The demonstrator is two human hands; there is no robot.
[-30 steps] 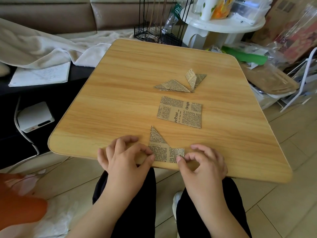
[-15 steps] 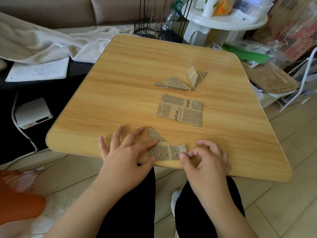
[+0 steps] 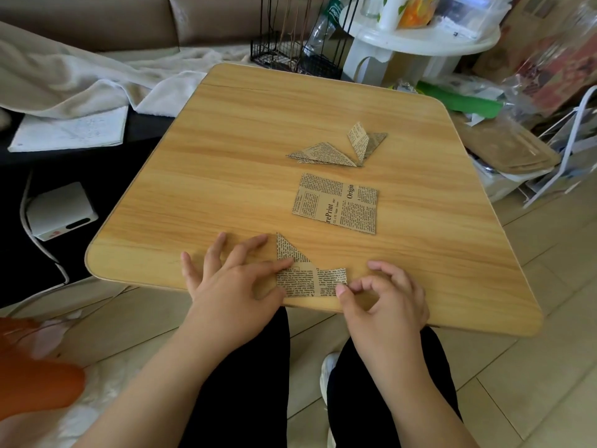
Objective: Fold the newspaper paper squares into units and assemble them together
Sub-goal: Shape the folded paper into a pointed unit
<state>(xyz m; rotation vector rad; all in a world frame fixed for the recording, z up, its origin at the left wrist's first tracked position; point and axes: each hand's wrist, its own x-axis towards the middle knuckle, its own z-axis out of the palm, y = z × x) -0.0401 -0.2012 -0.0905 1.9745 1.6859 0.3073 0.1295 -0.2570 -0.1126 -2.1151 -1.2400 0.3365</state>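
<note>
A partly folded newspaper piece [image 3: 303, 276] lies at the near edge of the wooden table [image 3: 245, 130], with a triangular flap pointing away from me. My left hand [image 3: 232, 286] has spread, straight fingers, and its index finger and thumb press the piece's left side flat. My right hand [image 3: 384, 295] has curled fingers, and its thumb and index fingertip pinch the piece's right end. An unfolded newspaper square [image 3: 336, 203] lies just beyond. Two folded units [image 3: 342, 148] rest joined together farther back.
A wire rack [image 3: 290, 43] and a white round stand [image 3: 420, 43] with bottles stand behind the table. Bags and a green item [image 3: 465, 101] crowd the right. A blanket [image 3: 80, 79], a notebook and a white box [image 3: 61, 210] lie left. My legs are under the near edge.
My left hand's fingers have uncurled and spread flat over the piece's left side. My right hand stays at the piece's right end. The camera tilted slightly.
</note>
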